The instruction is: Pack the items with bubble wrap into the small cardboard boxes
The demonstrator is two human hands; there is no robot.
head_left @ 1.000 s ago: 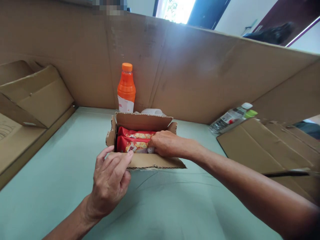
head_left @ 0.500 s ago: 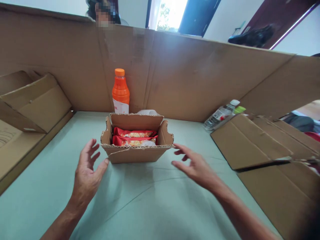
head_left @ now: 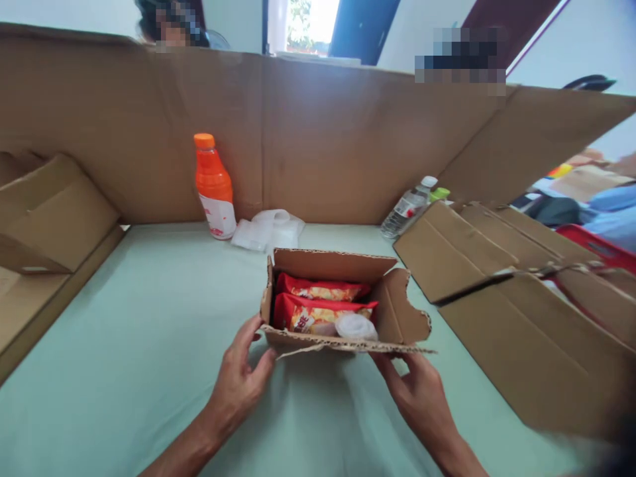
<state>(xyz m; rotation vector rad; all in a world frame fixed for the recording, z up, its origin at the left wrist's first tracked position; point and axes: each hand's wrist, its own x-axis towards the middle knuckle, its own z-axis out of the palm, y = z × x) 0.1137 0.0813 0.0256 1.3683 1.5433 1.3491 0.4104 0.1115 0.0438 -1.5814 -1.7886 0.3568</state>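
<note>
An open cardboard box [head_left: 334, 262] with ragged top edges is between my hands, tilted so its inside faces me. Inside it lie two red snack packets [head_left: 318, 314], one behind the other, and a whitish round, translucent item [head_left: 356, 327] near the front wall. My left hand [head_left: 243, 371] grips the box's left front corner, fingers at the side and thumb at the front. My right hand [head_left: 415, 387] holds the box low at the right front; its fingertips are partly hidden beneath the rim.
An orange bottle [head_left: 215, 189] stands at the back cardboard wall [head_left: 338, 146], beside crumpled translucent plastic [head_left: 271, 230]. A clear bottle [head_left: 408, 209] leans at the back right. Cardboard boxes stand at left [head_left: 74, 212] and right [head_left: 527, 351]. People are partly visible beyond the wall.
Both hands have closed on the cardboard box, which has moved right in view and nearer to me. The translucent plastic behind it now shows fully. My view has shifted somewhat.
</note>
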